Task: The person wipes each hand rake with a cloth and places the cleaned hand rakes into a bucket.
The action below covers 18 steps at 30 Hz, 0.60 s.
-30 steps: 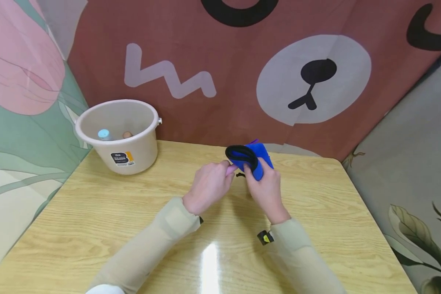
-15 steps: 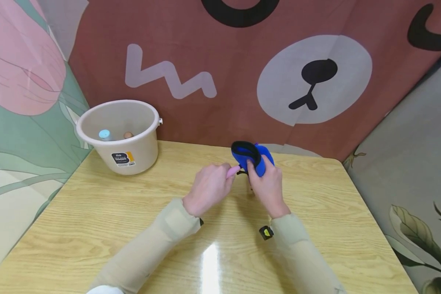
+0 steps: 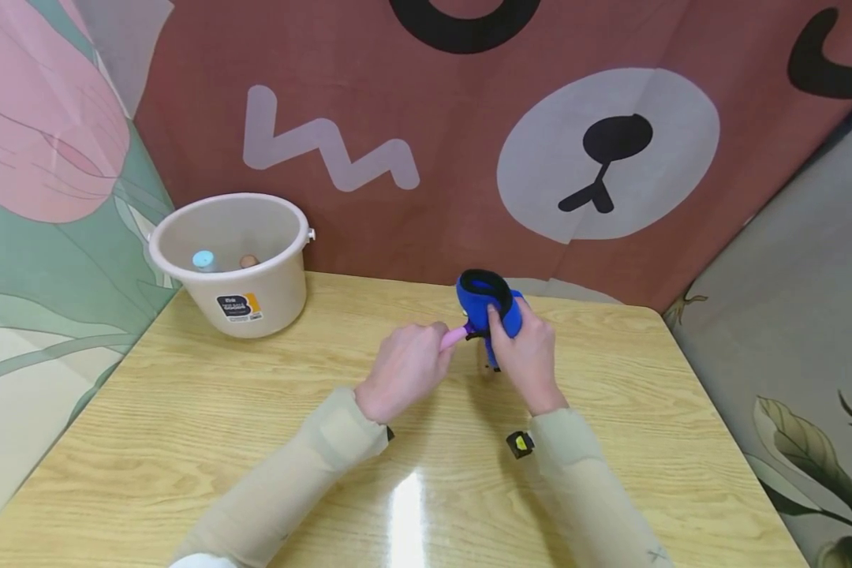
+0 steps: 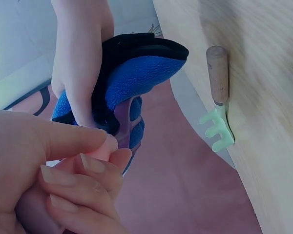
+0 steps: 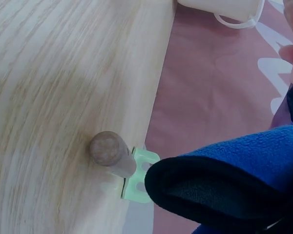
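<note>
My left hand (image 3: 405, 367) grips the pink handle of a small tool (image 3: 454, 338). In the left wrist view its purple slotted head (image 4: 123, 113) lies against a blue fleece cloth (image 4: 144, 78) with black edging. The cloth is bent over, and its black edge makes a loop at the top. My right hand (image 3: 527, 355) pinches the cloth, thumb in front. Most of the tool's head is hidden behind the cloth. On the table beneath, a green-headed rake (image 4: 219, 131) with a wooden handle lies near the far edge; the right hand and cloth mostly hide it in the head view.
A beige bucket (image 3: 277, 300) stands at the back left of the wooden table (image 3: 184, 410). Inside it show a light blue-topped thing (image 3: 203, 260) and a brown rounded end (image 3: 248, 261). A printed curtain (image 3: 369, 229) hangs right behind the table's far edge.
My right hand has shifted slightly right with the cloth, whose looped edge has turned upward. More of the pink handle now shows between the hands. The left hand has hardly moved.
</note>
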### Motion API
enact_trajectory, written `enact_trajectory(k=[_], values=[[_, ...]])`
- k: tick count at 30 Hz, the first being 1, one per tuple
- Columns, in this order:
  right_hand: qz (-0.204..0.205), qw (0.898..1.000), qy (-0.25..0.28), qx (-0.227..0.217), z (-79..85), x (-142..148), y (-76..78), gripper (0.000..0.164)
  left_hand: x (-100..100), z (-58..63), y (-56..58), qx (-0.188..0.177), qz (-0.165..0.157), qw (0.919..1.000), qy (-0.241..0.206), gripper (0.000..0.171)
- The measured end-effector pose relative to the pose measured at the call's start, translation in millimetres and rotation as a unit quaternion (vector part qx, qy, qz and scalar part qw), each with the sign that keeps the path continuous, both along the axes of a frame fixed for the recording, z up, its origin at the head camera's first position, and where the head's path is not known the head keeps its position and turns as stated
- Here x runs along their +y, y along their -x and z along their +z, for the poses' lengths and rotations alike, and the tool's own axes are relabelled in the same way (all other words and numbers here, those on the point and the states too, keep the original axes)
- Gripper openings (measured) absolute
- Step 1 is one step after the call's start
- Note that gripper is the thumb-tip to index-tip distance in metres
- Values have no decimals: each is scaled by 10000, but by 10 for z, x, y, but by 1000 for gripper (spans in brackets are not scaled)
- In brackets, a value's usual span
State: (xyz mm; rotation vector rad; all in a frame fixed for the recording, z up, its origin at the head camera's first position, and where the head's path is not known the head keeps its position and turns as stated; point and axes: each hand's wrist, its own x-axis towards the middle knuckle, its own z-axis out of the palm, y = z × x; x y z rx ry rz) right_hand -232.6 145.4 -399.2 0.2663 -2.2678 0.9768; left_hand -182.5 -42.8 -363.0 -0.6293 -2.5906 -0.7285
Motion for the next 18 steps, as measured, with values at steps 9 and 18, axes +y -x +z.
enact_trajectory(k=[9,18], values=[[458,9983,-300,-191,20,19,-39,45,-4,-15,35,-206,15,9998,-59,41],[755,9940,-170,-770,26,31,-98,34,-37,-10,49,-365,24,9993,-37,33]])
